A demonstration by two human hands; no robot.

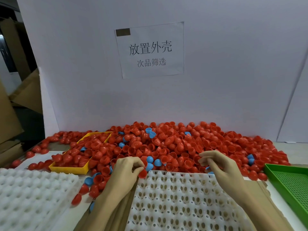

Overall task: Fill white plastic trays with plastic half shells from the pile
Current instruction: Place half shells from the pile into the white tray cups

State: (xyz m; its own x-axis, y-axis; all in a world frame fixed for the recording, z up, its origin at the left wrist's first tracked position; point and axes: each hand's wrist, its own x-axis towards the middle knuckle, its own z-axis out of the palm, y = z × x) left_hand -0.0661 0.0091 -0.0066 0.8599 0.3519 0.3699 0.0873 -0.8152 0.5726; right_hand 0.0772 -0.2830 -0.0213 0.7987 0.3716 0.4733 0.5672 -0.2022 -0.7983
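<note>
Left hand [128, 167] pinches a red half shell [142, 173] above the white tray's [183, 197] corner cup for seating; right hand [216, 164], loosely curled, seems empty.

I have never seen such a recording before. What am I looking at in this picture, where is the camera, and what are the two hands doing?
There is no machine here, only a person working with bare hands. The single picture comes from a camera worn on the person's head, looking forward and down, so you see both forearms from above.

On the table lies a big pile of half shells, mostly red with a few blue. A yellow tray on the left also holds red shells. In front is a white plastic tray with rows of empty pockets; a second white tray lies to its left, and a green tray sits on the right. A paper sign hangs on the wall.

The left hand pinches a red shell at the white tray's far edge. The right hand has curled fingers over the pile; something blue shows beneath it, but I cannot tell whether it holds it.
</note>
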